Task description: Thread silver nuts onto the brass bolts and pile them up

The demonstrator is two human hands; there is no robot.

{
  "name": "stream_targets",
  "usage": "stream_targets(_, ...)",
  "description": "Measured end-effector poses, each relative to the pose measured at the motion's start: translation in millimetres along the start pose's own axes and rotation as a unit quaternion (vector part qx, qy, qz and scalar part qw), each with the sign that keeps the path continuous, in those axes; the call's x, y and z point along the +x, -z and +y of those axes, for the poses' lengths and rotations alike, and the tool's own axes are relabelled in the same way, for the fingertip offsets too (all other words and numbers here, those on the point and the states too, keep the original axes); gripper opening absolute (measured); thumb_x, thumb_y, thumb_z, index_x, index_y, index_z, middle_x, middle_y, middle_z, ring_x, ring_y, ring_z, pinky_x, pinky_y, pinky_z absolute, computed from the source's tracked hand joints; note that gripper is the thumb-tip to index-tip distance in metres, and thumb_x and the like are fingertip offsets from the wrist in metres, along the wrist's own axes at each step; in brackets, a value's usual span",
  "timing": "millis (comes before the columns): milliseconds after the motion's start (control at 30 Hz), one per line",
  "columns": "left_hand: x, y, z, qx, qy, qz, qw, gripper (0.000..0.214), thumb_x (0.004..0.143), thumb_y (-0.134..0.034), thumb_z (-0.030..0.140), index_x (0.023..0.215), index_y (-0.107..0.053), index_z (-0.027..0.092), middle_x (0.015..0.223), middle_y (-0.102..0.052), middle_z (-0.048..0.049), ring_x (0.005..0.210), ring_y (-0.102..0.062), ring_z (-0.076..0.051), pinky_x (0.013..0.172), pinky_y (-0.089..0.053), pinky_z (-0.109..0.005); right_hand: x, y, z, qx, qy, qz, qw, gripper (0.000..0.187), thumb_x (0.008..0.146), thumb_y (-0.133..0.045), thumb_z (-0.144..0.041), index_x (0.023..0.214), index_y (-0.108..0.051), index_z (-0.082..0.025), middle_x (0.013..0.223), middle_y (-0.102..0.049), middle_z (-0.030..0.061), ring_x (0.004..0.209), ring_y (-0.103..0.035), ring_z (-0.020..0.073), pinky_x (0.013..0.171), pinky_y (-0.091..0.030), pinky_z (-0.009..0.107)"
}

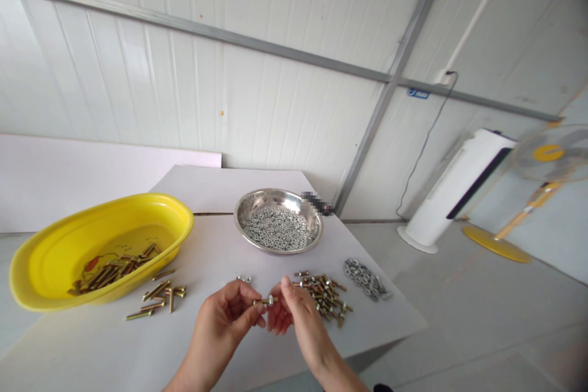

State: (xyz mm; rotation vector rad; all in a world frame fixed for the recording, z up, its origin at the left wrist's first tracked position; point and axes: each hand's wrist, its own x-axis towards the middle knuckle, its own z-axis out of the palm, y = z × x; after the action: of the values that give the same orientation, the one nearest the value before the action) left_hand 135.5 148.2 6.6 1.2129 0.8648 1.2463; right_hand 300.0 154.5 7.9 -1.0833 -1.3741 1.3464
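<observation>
At the table's left edge, a yellow plastic basin (98, 251) is seen, its near rim close to the edge of the white table (92, 355). Brass-coloured bolts (114, 268) are heaped inside it, and a small red object (90, 264) among them is partly covered and cannot be made out. A loose group of bolts (156, 300) is laid on the table just beside the basin.

Toward the table's near edge, a short bolt (261, 302) is pinched by the left hand (220, 324), with its shank partly hidden by the fingers. A silver hex nut (272, 301) is seated at the bolt's far end. The right hand (298, 318) is curled closely around that end, but contact cannot be confirmed, so its grip cannot be told.

A few small nuts (243, 278) are scattered beyond the hands. Farther back, a steel bowl (278, 220) is filled with silver nuts (275, 228), and a pixelated object (315, 203) behind it is unreadable. To the right, another pile of bolts (324, 299) and a pile of washers (365, 278) are spread out.
</observation>
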Motion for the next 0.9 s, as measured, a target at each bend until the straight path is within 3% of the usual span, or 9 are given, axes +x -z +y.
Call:
stream_targets(133, 5.9, 2.9, 2.5, -0.062, 0.033, 0.015, 0.997, 0.028, 0.07, -0.085, 0.031, 0.078, -0.064, 0.014, 0.06, -0.071, 0.0008, 0.056, -0.067, -0.014, 0.058, -0.052, -0.024, -0.1, 5.5, -11.0, -0.034, 0.085, 0.014, 0.996, 0.025, 0.088, -0.066, -0.037, 0.106, -0.065, -0.019, 0.096, -0.07, 0.0062, 0.078, -0.064, 0.0176, 0.065, -0.05, 0.025)
stream_targets(200, 5.7, 3.9, 3.7, -0.099, 0.057, 0.016, 0.993, 0.028, 0.068, -0.087, 0.031, 0.078, -0.065, 0.014, 0.06, -0.07, 0.0011, 0.055, -0.066, -0.013, 0.058, -0.05, -0.023, 0.3, 5.7, -14.1, -0.071, 0.114, 0.009, 0.991, 0.027, 0.079, -0.071, -0.018, 0.106, -0.066, -0.021, 0.105, -0.069, 0.0056, 0.086, -0.064, 0.0187, 0.071, -0.051, 0.026)
stream_targets(333, 1.1, 2.7, 5.3, -0.168, 0.133, 0.017, 0.977, 0.024, 0.07, -0.086, 0.029, 0.078, -0.069, 0.013, 0.064, -0.071, 0.0001, 0.057, -0.065, -0.011, 0.059, -0.048, -0.021, 1.8, 3.7, -13.4, -0.123, 0.152, 0.017, 0.981, 0.026, 0.074, -0.063, -0.003, 0.092, -0.071, -0.021, 0.093, -0.07, 0.0031, 0.083, -0.066, 0.0184, 0.068, -0.052, 0.025)
stream_targets(467, 2.2, 3.3, 1.4, -0.167, 0.148, 0.016, 0.975, 0.027, 0.068, -0.087, 0.031, 0.077, -0.069, 0.014, 0.064, -0.071, -0.0003, 0.056, -0.064, -0.01, 0.058, -0.049, -0.02, 3.9, 4.3, -9.2, -0.127, 0.143, 0.03, 0.981, 0.017, 0.076, -0.068, -0.009, 0.089, -0.073, -0.019, 0.085, -0.072, 0.0036, 0.074, -0.066, 0.0183, 0.069, -0.053, 0.026)
stream_targets(567, 5.1, 5.3, -1.8, -0.089, 0.073, 0.004, 0.993, 0.025, 0.069, -0.085, 0.03, 0.078, -0.068, 0.015, 0.062, -0.071, -0.0011, 0.059, -0.067, -0.014, 0.06, -0.051, -0.023, 3.3, 5.5, -7.2, -0.112, 0.106, 0.022, 0.988, 0.013, 0.082, -0.071, -0.025, 0.092, -0.072, -0.017, 0.085, -0.074, 0.006, 0.076, -0.067, 0.0206, 0.07, -0.052, 0.028)
stream_targets(633, 3.8, 4.7, -1.0, 0.007, 0.002, -0.003, 1.0, 0.018, 0.076, -0.08, 0.028, 0.078, -0.068, 0.016, 0.065, -0.072, -0.002, 0.063, -0.068, -0.017, 0.063, -0.052, -0.025, 1.5, 5.0, -6.8, -0.094, 0.084, 0.003, 0.992, 0.02, 0.086, -0.068, -0.036, 0.089, -0.07, -0.016, 0.078, -0.072, 0.0053, 0.072, -0.065, 0.0196, 0.066, -0.05, 0.026)
stream_targets(733, -3.1, 0.5, 3.1, 0.15, -0.085, -0.011, 0.985, 0.007, 0.084, -0.07, 0.022, 0.079, -0.068, 0.018, 0.072, -0.074, -0.0029, 0.069, -0.07, -0.018, 0.069, -0.053, -0.025, -1.4, 2.2, -5.9, -0.078, 0.061, -0.013, 0.995, 0.038, 0.092, -0.058, -0.048, 0.073, -0.064, -0.016, 0.061, -0.062, 0.0008, 0.059, -0.058, 0.0149, 0.057, -0.045, 0.023)
stream_targets(800, -7.7, -2.4, 4.4, 0.203, -0.116, -0.014, 0.972, 0.006, 0.086, -0.068, 0.019, 0.08, -0.069, 0.019, 0.074, -0.074, -0.0027, 0.071, -0.07, -0.017, 0.07, -0.054, -0.025, -2.3, 0.0, -4.5, -0.079, 0.041, -0.01, 0.996, 0.052, 0.094, -0.051, -0.056, 0.06, -0.057, -0.017, 0.052, -0.054, -0.0008, 0.051, -0.052, 0.0127, 0.052, -0.042, 0.023)
stream_targets(900, -9.4, -4.1, 2.0, 0.189, -0.109, -0.008, 0.976, 0.004, 0.085, -0.068, 0.019, 0.082, -0.068, 0.02, 0.073, -0.073, -0.002, 0.069, -0.071, -0.017, 0.069, -0.054, -0.025, -2.3, -0.9, -2.9, -0.074, 0.009, -0.01, 0.997, 0.066, 0.097, -0.038, -0.062, 0.049, -0.051, -0.018, 0.043, -0.049, -0.0002, 0.042, -0.047, 0.0115, 0.047, -0.039, 0.023)
